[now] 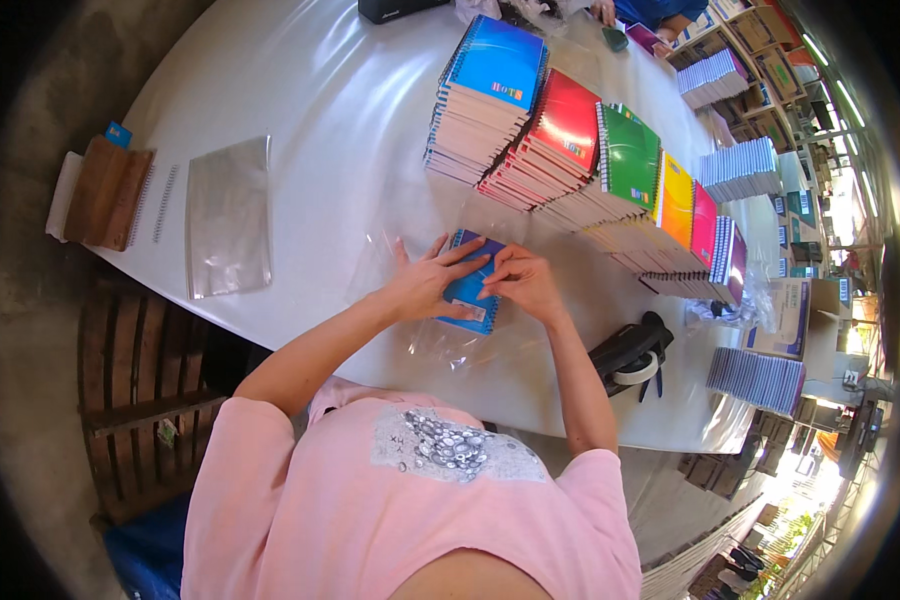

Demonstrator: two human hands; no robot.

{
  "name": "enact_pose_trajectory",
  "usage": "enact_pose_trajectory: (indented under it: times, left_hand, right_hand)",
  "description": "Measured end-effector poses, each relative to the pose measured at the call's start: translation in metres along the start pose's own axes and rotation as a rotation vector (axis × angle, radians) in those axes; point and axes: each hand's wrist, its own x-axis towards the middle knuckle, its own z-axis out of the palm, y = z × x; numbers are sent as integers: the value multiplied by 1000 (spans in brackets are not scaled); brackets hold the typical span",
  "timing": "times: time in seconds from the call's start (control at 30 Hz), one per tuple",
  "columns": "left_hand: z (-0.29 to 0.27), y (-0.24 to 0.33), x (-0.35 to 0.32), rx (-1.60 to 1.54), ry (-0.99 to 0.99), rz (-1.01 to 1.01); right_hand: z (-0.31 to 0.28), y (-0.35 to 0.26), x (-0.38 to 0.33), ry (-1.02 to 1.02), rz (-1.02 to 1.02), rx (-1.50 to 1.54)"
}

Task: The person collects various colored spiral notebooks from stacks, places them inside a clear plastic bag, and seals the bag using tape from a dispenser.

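A blue spiral notebook (pixel 473 285) lies on the white table (pixel 340 120) inside a clear plastic sleeve (pixel 440 340). My left hand (pixel 425 280) lies flat on the notebook's left side, fingers spread. My right hand (pixel 522 280) pinches the sleeve at the notebook's right edge, fingers bent. Both hands touch the same notebook, and the forearms come up from my pink shirt at the lower edge.
Slanted stacks of spiral notebooks stand behind: blue (pixel 485 95), red (pixel 550 140), green (pixel 620 165), yellow (pixel 670 205) and pink (pixel 708 235). A pile of clear sleeves (pixel 228 215) and brown covers (pixel 108 192) lie left. A black tape dispenser (pixel 632 357) sits right. Another person's hand (pixel 602 10) is at the far edge.
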Motion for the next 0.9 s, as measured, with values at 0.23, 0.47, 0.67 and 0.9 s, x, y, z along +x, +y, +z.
enact_pose_trajectory:
  times: [0.23,0.47,0.67,0.9]
  left_hand:
    - [13,-7,11,-117,9,42]
    - [37,-22,24,-724,540,234]
    - [-20,-6,17,-154,71,-57]
    - [-16,-14,20,-337,91,56]
  right_hand:
    - [18,-19,-2,27,-177,-507]
    - [38,-45,-9,142,-147,-779]
    - [42,-63,-42,401,47,-786]
    - [4,13,-206,1686,563,-633]
